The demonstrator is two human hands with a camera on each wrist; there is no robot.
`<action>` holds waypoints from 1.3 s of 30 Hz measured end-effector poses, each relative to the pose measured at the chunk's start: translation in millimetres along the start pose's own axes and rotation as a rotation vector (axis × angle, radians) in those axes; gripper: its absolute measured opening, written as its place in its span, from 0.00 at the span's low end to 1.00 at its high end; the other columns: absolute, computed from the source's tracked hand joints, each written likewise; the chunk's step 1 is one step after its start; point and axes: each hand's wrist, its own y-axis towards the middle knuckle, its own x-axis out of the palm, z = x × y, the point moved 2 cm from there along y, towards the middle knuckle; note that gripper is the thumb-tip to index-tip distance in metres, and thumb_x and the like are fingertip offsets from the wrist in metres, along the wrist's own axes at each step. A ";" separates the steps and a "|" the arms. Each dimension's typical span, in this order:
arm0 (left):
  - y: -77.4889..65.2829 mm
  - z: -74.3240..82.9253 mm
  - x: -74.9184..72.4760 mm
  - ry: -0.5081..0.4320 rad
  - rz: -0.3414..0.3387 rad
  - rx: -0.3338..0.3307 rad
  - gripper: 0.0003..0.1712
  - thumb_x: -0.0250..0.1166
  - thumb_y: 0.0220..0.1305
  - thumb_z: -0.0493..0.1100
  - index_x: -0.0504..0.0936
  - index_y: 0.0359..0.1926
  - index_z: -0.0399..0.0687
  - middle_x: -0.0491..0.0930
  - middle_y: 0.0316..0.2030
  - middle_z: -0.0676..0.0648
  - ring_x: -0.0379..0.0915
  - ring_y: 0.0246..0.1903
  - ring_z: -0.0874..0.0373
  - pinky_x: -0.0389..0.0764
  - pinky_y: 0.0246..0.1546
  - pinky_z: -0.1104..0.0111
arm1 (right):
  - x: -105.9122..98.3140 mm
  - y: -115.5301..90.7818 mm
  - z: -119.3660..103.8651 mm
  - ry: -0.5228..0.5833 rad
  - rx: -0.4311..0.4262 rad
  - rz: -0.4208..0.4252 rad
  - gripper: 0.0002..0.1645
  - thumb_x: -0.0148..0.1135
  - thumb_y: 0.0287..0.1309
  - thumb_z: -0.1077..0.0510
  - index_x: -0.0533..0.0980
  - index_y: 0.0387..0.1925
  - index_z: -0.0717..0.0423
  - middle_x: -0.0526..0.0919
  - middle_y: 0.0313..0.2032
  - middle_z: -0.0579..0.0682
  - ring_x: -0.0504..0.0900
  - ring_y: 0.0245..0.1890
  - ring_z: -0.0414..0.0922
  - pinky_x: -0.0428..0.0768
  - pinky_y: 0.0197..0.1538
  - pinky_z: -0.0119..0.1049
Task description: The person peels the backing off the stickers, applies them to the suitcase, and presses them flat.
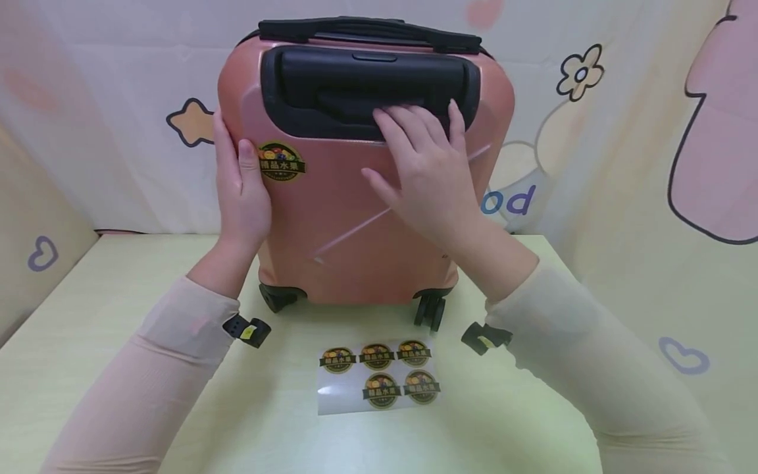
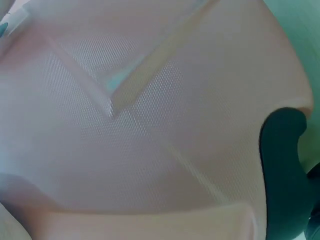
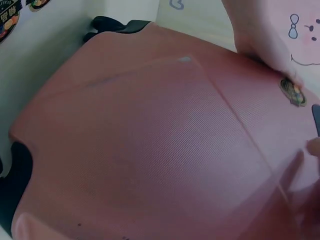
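Observation:
A pink hard-shell suitcase (image 1: 355, 197) stands upright on the table, with a black handle recess (image 1: 373, 85) across its upper front. My left hand (image 1: 243, 197) rests along the suitcase's left side, fingers straight up and thumb beside a round fruit sticker (image 1: 281, 162) on the shell. Spread and relaxed, the fingers of my right hand (image 1: 429, 171) reach over the lower edge of the recess; its thumb points left over the shell. In the right wrist view the sticker (image 3: 293, 92) sits right under the left thumb.
On the table (image 1: 249, 408) in front of the suitcase lies a sheet (image 1: 337, 398) with several round fruit stickers. Black wheels (image 1: 430, 311) show under the suitcase. A patterned cloth (image 1: 148, 66) hangs behind and at both sides.

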 end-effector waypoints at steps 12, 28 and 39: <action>-15.4 -39.1 -13.6 0.795 0.049 0.522 0.41 0.44 0.63 0.70 0.41 0.72 0.70 0.43 0.70 0.38 0.35 0.70 0.45 0.36 0.65 0.49 | 11.0 -5.2 10.9 -0.085 0.008 -0.128 0.43 0.60 0.55 0.41 0.61 0.66 0.59 0.66 0.61 0.57 0.57 0.64 0.52 0.37 0.67 0.53; -29.4 -52.6 -14.8 1.025 -0.024 0.660 0.39 0.47 0.64 0.66 0.47 0.72 0.67 0.42 0.72 0.43 0.37 0.69 0.42 0.39 0.63 0.43 | 13.6 -4.7 7.1 -0.074 0.039 -0.141 0.42 0.60 0.56 0.43 0.61 0.65 0.59 0.66 0.60 0.57 0.57 0.63 0.53 0.37 0.68 0.52; -32.2 -50.0 -20.4 0.965 -0.077 0.737 0.33 0.54 0.67 0.48 0.55 0.70 0.70 0.49 0.70 0.38 0.44 0.68 0.40 0.45 0.63 0.44 | 11.5 -6.0 5.8 -0.064 0.046 -0.135 0.41 0.60 0.56 0.43 0.61 0.65 0.60 0.65 0.61 0.57 0.57 0.63 0.53 0.38 0.68 0.52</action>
